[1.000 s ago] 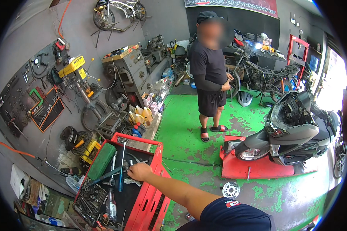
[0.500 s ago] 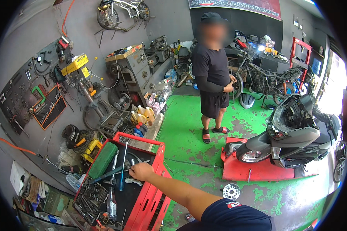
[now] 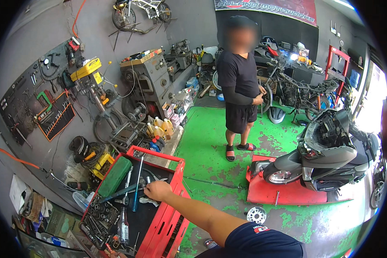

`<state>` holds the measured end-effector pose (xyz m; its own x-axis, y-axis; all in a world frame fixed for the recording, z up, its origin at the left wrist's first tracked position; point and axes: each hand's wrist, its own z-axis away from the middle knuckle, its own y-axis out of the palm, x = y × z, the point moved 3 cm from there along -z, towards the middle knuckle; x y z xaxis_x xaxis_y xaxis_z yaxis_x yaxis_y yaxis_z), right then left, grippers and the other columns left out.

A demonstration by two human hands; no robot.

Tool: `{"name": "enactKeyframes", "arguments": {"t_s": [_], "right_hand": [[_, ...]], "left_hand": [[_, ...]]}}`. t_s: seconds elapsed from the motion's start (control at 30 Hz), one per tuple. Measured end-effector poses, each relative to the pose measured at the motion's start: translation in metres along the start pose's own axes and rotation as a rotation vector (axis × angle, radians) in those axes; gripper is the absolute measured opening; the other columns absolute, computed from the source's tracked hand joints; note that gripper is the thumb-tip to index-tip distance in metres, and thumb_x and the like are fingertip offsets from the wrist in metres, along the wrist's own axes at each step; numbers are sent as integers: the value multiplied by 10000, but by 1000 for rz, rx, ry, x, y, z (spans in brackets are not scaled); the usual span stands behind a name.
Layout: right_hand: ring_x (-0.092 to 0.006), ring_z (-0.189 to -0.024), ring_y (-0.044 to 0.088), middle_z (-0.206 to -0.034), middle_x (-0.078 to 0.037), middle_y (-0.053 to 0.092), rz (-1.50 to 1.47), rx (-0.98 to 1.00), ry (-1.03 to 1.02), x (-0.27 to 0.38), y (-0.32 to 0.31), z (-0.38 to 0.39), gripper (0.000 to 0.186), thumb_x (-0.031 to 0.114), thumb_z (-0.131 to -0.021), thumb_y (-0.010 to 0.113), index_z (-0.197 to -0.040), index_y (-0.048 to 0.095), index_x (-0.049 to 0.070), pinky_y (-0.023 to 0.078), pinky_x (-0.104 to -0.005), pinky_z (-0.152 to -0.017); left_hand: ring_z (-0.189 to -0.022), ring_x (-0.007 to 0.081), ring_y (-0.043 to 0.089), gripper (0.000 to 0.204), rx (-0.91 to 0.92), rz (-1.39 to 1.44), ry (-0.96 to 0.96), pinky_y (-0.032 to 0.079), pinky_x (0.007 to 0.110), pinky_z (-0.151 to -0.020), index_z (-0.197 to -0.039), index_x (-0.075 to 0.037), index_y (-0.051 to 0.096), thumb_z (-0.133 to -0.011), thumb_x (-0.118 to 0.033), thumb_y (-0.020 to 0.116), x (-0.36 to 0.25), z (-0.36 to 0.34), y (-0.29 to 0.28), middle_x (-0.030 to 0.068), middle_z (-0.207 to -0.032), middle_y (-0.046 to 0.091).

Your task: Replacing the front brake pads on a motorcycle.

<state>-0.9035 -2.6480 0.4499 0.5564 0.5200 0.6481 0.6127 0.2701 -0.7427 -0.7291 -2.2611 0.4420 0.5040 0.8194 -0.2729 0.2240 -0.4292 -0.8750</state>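
Resting over the red-rimmed tool tray [image 3: 176, 174], right hand [image 3: 158, 190] is curled; grip hidden, can't tell what it holds. Blue-handled bar [image 3: 136, 200] lies just beside it in the tray. Left hand [image 3: 117, 254], cut off at lower edge near the sockets [image 3: 95, 227]: opening, hold unclear. Handling looks underway; nothing visibly lifted clear; remainder can't be judged.

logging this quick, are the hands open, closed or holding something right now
Left hand: mostly cut off at the lower edge; cannot be told.
Right hand: curled over the red tool cart; whether it holds anything is hidden.
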Motion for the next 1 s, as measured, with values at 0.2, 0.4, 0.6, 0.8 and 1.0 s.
{"name": "enactKeyframes", "arguments": {"t_s": [0.2,0.4,0.6,0.8,1.0], "right_hand": [[-407,-857,719,-900,-198,740,2,22,16,0,0,-1,425,425,-922,520,-878,760,77,578,-524,-788],[-401,-836,710,-873,-179,732,22,7,9,-3,7,-3,410,450,-936,533,-896,761,111,565,-535,-758],[-408,-827,714,-860,-195,734,39,-12,-53,0,4,-4,417,426,-927,524,-873,759,87,570,-536,-768],[-411,-795,709,-830,-200,725,49,-22,-30,2,3,-3,426,422,-934,514,-853,752,78,566,-542,-752],[-414,-802,704,-848,-190,729,47,-21,-11,2,2,-3,417,446,-930,535,-854,753,99,564,-533,-749]], "left_hand": [[-786,412,703,558,-94,-36,174,532,507,-688,-1416,-28,576,-965,-355,607,7,-9,9,221,-957,748],[-797,409,708,521,-4,44,-28,532,512,-688,-1381,-27,608,-973,-352,608,-13,5,-14,238,-958,746],[-794,393,712,497,-50,69,38,543,491,-673,-1360,-31,631,-968,-338,621,-32,1,-32,234,-995,747],[-878,381,723,419,-59,-7,68,571,466,-716,-1271,-23,673,-973,-310,609,-5,3,-8,226,-1296,668],[-954,398,721,251,-138,134,99,580,454,-761,-1027,-4,702,-947,-236,652,1,-3,0,215,-1397,612]]}}
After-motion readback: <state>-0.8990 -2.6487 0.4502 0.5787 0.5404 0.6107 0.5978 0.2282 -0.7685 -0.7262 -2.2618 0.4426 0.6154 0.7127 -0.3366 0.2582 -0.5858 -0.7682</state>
